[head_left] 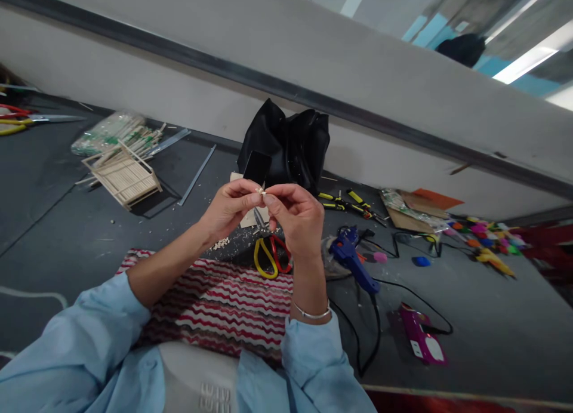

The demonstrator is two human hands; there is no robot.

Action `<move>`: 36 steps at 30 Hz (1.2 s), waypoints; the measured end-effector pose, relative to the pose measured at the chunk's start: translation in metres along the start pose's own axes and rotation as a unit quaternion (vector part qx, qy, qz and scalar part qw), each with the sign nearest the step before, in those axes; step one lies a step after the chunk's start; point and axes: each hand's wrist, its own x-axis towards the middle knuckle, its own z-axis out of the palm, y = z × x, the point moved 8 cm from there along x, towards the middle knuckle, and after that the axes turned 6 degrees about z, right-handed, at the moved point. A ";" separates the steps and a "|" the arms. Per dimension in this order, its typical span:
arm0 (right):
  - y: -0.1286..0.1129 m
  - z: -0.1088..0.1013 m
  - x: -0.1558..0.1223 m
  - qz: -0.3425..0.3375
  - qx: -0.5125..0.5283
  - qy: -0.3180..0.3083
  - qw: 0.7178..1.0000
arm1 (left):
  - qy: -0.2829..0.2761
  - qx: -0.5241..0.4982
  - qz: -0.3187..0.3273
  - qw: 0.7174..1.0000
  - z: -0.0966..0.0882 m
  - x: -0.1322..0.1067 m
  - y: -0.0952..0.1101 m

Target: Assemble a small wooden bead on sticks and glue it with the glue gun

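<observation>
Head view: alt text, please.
Left hand and right hand pinch a tiny pale piece between fingertips, above scissors, a striped cloth and a blue glue gun on grey floor.

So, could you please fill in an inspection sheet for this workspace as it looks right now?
Surface: dark grey floor with a striped red and white mat.
Job's things: a tiny pale piece, pinched between both hands.
Clutter: red and yellow scissors, blue glue gun, stick frame, black bag, pliers, coloured bits, magenta box.
Grippers: left hand and right hand, raised together, fingertips meeting.
Cables: black cord trailing from the glue gun.
Surroundings: pale wall with a dark strip.
</observation>
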 end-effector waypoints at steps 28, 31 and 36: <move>0.001 -0.033 0.006 0.020 0.007 0.004 1.000 | -0.003 0.235 -0.043 0.971 -0.007 0.000 0.005; 0.001 -0.033 0.006 0.026 0.015 0.001 1.000 | -0.050 0.259 -0.060 0.963 -0.002 0.000 0.002; -0.005 -0.034 0.004 0.026 0.029 0.010 0.999 | -0.093 0.345 -0.050 0.933 0.001 -0.002 0.001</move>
